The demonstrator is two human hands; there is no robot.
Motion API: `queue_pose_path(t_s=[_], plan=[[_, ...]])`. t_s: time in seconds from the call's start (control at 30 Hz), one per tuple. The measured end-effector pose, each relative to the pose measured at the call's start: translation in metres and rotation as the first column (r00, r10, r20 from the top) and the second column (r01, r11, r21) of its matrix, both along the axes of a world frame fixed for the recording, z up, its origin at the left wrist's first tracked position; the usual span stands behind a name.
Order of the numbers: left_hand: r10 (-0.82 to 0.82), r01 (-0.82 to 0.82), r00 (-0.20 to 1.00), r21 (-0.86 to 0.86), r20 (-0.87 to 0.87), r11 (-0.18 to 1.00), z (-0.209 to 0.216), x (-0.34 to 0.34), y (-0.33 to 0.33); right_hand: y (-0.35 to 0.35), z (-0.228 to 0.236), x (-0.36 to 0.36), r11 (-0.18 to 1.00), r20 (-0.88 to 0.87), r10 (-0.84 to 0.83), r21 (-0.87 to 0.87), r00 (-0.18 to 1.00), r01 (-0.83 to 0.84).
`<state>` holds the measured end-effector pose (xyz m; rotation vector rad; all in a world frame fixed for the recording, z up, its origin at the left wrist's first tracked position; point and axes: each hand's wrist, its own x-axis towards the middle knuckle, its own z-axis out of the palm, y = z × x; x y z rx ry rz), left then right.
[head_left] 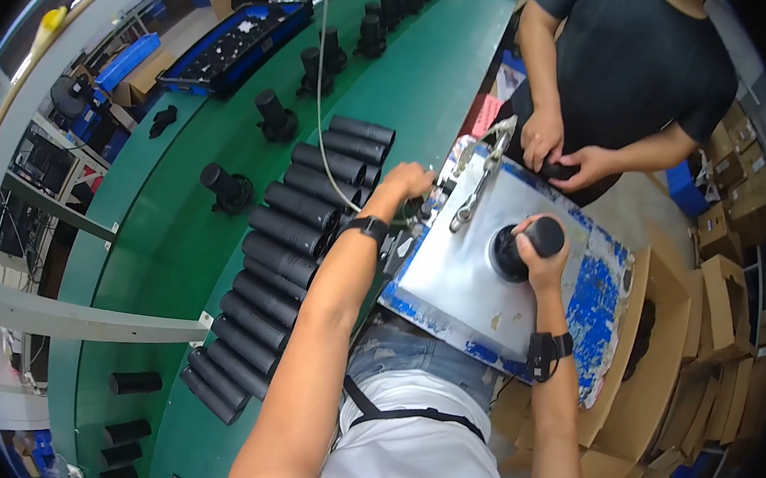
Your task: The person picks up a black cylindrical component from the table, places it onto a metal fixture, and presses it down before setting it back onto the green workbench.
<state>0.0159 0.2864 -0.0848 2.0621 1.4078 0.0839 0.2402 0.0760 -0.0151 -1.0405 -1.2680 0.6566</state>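
Note:
My right hand [547,264] is wrapped round a black cylinder [544,236] that stands in a round black base [506,255] on a metal plate [453,272]. My left hand [409,182] is at the plate's left edge, its fingers closed; what they hold, if anything, is too small to make out. Small dark and metal parts [424,208] lie just below those fingers. A metal toggle clamp [484,177] rises from the plate between my hands. To the left, a long row of black tubes [288,231] lies on the green bench [159,301].
Across the plate a person in black [635,70] holds a small black part [557,170]. Upright black assemblies [224,186] line the bench, and a blue tray [245,45] of parts sits at the far left. A pale cable [321,97] hangs over the tubes. Cardboard boxes [654,372] crowd the right.

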Motion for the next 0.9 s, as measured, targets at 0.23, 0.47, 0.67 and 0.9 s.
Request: queue_pose_path(t_s=[0.23,0.47,0.67,0.9], plan=[[-0.201,-0.387,0.547,0.459,0.812,0.800,0.156,-0.030,-0.150,-0.069,0.209,-0.011,0.900,0.019,0.051,0.432,0.999,-0.054],[-0.408,-0.150,0.599,0.597,0.689,0.788,0.140,-0.045,-0.280,-0.070,0.119,-0.119,0.896,0.260,0.427,0.005,0.866,-0.444],[0.400,-0.712,0.555,0.168,0.729,0.682,0.121,-0.178,-0.250,-0.080,0.085,-0.118,0.960,0.262,0.280,-0.086,0.924,-0.266],[0.391,-0.976,0.135,0.055,0.910,0.209,0.034,-0.372,-0.185,-0.110,0.034,-0.059,0.886,-0.141,0.221,-0.383,0.965,-0.260]])
